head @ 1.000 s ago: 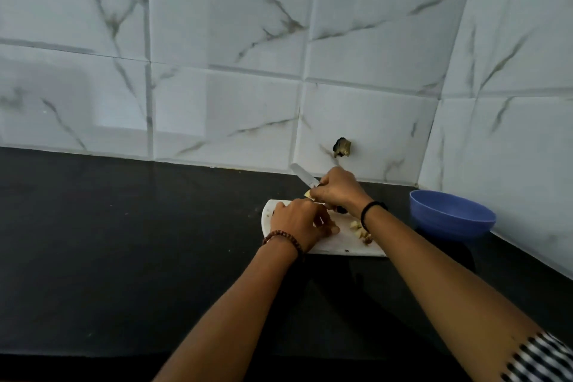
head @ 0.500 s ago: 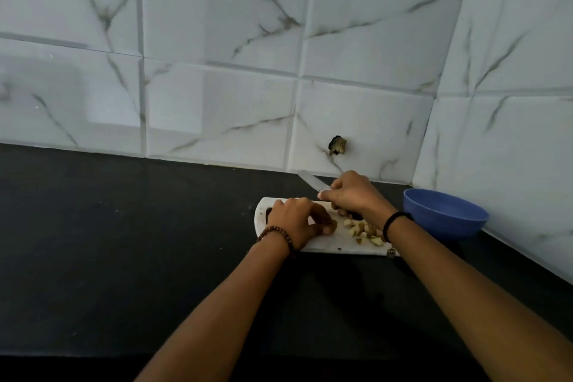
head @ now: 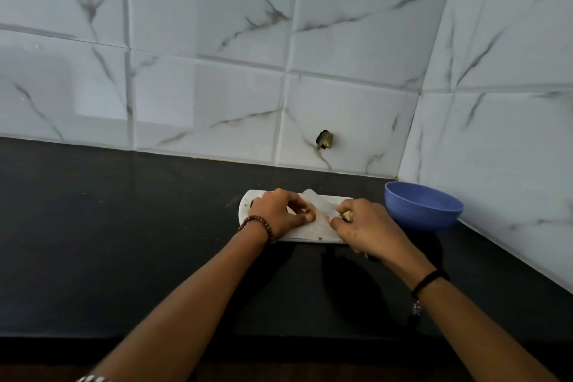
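– Two hands on the white cutting board (head: 310, 234). What does each one hold?

– Starting at the left: the left hand (head: 279, 214), with a bead bracelet (head: 259, 224) at its wrist, has its fingers curled. It pinches a small tan piece (head: 312, 214) of food between thumb and fingertips, down on the board.

– And the knife?

– The knife (head: 319, 204) sits just right of that piece, between the two hands. Its blade is blurred and pale against the board. The long axis runs on a slant: the tip points away from the person, toward the far side of the left hand. The handle end comes nearer and to the right, going under the right hand (head: 366, 226).

– So the right hand has it?

– Yes, its fingers are wrapped over the handle and hide it. Another tan bit (head: 348, 216) shows at that hand's far edge; whether it touches the blade I cannot tell.

– Anything further right?

– A blue bowl (head: 423, 206) stands just beyond the right hand on the black counter (head: 124, 242), mouth up. A black band (head: 429, 279) circles the right wrist.
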`<state>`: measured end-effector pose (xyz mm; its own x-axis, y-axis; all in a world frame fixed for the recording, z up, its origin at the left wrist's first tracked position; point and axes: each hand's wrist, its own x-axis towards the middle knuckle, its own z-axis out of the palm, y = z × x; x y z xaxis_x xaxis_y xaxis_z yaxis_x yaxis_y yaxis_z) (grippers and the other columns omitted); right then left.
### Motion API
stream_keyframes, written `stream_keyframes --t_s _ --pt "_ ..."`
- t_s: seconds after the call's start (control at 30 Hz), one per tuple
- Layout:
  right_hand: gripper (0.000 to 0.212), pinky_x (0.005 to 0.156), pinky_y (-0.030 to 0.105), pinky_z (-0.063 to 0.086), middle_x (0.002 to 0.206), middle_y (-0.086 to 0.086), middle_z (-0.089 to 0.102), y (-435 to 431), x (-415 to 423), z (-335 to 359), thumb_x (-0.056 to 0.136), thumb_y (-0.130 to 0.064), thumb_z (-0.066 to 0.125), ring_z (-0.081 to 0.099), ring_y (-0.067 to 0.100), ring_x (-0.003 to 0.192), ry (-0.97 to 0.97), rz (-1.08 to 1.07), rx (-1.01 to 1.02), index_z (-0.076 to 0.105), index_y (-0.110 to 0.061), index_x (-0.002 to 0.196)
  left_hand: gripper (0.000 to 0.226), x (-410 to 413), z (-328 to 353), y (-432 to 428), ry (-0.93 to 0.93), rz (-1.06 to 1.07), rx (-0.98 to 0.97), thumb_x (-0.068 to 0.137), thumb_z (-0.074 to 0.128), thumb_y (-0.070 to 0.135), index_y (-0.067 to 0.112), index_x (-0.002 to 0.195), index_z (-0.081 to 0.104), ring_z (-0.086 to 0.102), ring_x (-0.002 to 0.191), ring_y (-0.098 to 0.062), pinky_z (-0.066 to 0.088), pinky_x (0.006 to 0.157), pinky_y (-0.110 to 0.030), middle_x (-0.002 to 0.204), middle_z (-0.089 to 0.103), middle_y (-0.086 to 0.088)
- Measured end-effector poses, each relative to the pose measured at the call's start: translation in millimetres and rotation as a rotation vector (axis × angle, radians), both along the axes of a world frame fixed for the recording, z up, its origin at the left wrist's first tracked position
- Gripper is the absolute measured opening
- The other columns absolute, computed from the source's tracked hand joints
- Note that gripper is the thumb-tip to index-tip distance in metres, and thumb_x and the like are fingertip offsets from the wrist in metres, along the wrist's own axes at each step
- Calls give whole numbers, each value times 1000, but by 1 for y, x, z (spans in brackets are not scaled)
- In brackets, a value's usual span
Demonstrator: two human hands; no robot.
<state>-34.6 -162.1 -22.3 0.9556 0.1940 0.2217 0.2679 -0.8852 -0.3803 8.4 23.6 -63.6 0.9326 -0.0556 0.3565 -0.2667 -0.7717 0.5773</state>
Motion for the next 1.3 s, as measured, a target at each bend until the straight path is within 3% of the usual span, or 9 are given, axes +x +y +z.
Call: stream_keyframes --t_s 0.07,0.23,0.37,0.43,0.53,0.73,0.87,1.03,1.3 --pt "23 74 37 60 85 1 66 -2 -1 -2 98 -34 57 66 17 75 -12 2 -13 67 -18 112 35 0 2 -1 -2 18 41 80 69 53 34 109 68 63 91 -8 51 91 -37 101 70 14" --pt "31 66 26 53 92 -4 65 -4 -4 -5 99 -33 57 63 11 75 -32 8 26 60 -24 128 29 -1 3 -2 -20 46 70 81 69 53 36 105 73 63 94 -12 51 88 -35 106 71 10" --pt "33 68 28 56 90 -3 67 -2 -8 -8 99 -33 57 65 12 75 -11 40 54 58 -26 132 29 2 2 -2 0 35 54 81 70 51 35 105 74 62 92 -12 52 82 -31 106 71 8" --pt "36 73 31 58 94 -2 68 -1 -9 -8 99 -33 57 66 13 77 -18 45 45 57 -25 134 29 2 2 -2 -8 36 30 81 71 49 33 105 75 58 84 -8 49 78 -27 96 71 10" --pt "36 78 37 60 95 -3 66 -1 -10 -8 98 -34 57 68 17 81 -50 38 38 59 -27 133 27 3 0 -2 -15 38 -30 80 74 46 31 102 76 50 72 -3 43 71 -22 71 59 19" --pt "38 75 36 61 91 -6 60 3 -8 -5 97 -32 58 66 15 76 -59 44 44 60 -29 136 21 5 -1 0 20 7 -123 76 77 44 33 94 78 56 79 -1 48 76 -23 91 72 18" --pt "38 76 40 60 85 -3 63 8 0 -1 97 -30 58 68 21 78 -36 26 -10 62 -27 134 19 5 -2 -1 2 24 -117 77 76 45 33 91 78 51 67 2 37 63 -16 69 62 24" --pt "38 83 41 57 120 10 60 18 12 3 96 -32 58 65 27 93 -23 -24 -88 59 -16 131 20 6 -3 -2 9 34 -126 77 76 46 32 91 78 48 65 -1 38 66 -20 64 58 24" --pt "32 74 37 54 106 7 62 14 6 -2 96 -34 58 63 24 90 -60 -22 -172 63 -17 122 19 8 -4 -2 6 28 -118 78 75 45 33 91 78 46 62 -3 36 60 -20 60 55 22"
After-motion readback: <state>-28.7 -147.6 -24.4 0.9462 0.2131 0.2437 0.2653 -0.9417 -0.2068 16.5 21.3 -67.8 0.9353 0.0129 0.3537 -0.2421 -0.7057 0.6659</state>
